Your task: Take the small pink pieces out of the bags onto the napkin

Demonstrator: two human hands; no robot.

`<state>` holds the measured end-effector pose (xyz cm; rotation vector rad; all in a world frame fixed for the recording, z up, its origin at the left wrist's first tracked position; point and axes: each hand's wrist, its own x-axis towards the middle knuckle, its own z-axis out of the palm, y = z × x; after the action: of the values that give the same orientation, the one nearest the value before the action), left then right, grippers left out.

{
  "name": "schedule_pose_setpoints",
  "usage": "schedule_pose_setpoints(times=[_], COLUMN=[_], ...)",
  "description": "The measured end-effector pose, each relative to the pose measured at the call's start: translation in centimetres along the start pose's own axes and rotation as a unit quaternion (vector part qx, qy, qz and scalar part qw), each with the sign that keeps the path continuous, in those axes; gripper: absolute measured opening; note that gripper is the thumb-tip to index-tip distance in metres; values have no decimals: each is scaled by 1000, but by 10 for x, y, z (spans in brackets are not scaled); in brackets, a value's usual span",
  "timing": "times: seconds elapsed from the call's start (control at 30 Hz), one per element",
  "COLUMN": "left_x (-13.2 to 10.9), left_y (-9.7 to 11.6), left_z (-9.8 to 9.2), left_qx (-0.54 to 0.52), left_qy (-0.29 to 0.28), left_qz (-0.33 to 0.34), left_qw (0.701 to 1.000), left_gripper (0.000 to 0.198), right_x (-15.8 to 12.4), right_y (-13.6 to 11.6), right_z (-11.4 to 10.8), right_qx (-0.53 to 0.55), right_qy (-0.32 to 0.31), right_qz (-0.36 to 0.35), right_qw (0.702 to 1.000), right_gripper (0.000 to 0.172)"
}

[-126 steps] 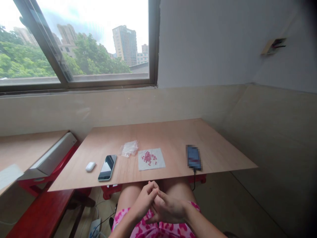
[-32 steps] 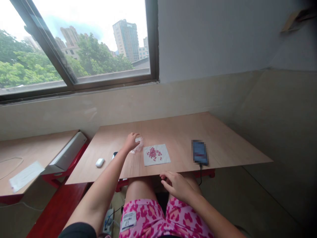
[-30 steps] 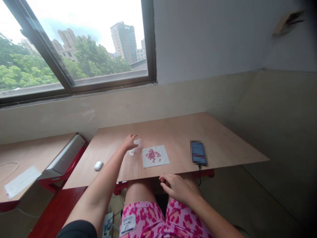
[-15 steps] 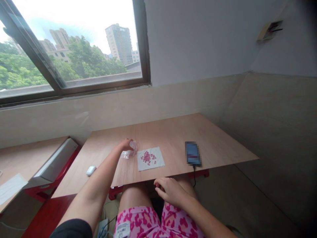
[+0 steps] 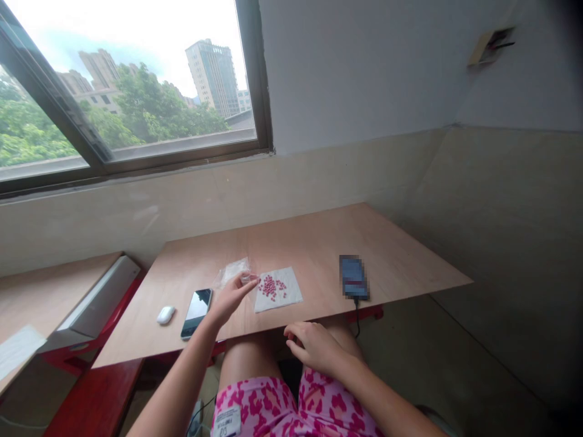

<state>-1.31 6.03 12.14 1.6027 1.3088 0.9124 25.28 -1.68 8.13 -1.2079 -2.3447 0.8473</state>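
My left hand (image 5: 233, 296) reaches over the table to the left edge of a white paper napkin (image 5: 291, 296). Its thumb and fingers are apart and stretched toward a heap of small pink beads (image 5: 269, 285) lying on that napkin; nothing shows between them. Just behind the hand lies a crumpled clear plastic bag (image 5: 237, 267), flat on the wood and partly covered by the fingers. My right hand (image 5: 314, 345) rests above my lap at the table's near edge, loosely bent, thumb apart from the fingers, holding nothing that I can see.
On the wooden table (image 5: 319, 243) a phone (image 5: 198, 311) and a white earphone case (image 5: 166, 315) lie at the left. Toward the right, a blurred-out device (image 5: 353, 278) has a cable (image 5: 357, 318) hanging over the edge. A second table (image 5: 68, 282) stands at far left.
My left hand has let go of the clear plastic bag and drawn back nearer to the napkin. The phone, hidden earlier by the forearm, now shows. My right hand stays put.
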Motion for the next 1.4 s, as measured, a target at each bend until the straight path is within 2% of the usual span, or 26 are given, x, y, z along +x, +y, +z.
schedule_pose_setpoints(times=[0.1, 0.2, 0.33, 0.43, 0.6, 0.73, 0.83, 1.0, 1.13, 1.27, 1.4], left_x=[-37, -64, -84, -87, -82, -80, -80, -86, -92, -95, -96], left_y=[-4, -11, -8, -4, -9, -18, -19, -13, -13, -11, -7], left_z=[36, 66, 86, 86, 80, 84, 86, 87, 90, 92, 95], left_qx=[-56, -48, 20, 46, 101, 163, 216, 280, 302, 308, 335], left_qy=[-6, -40, -52, -74, -135, -147, -154, -205, -211, -193, -157], left_qz=[-18, -19, 23, 48, 54, 82, 74, 57, 77, 127, 111], left_qw=[998, 998, 998, 995, 984, 972, 961, 936, 926, 923, 922], left_gripper=[40, 39, 37, 29, 28, 29, 27, 22, 23, 25, 16], right_x=[0, -1, -4, -5, -1, 1, 0, -12, -19, -21, -20], right_y=[0, -2, -7, -9, -13, -15, -15, -18, -22, -22, -22], right_z=[3, 6, 10, 13, 15, 19, 25, 35, 38, 34, 31], right_qx=[23, 77, 143, 152, 163, 137, 93, -25, -79, -92, -84], right_qy=[30, 93, 153, 132, 16, -51, -68, -116, -147, -143, -125], right_qz=[5, -10, -58, -88, -90, -77, -86, -92, -88, -66, -75], right_qw=[999, 993, 976, 976, 982, 986, 990, 989, 982, 983, 986], right_gripper=[18, 22, 32, 33, 30, 28, 27, 26, 25, 30, 31])
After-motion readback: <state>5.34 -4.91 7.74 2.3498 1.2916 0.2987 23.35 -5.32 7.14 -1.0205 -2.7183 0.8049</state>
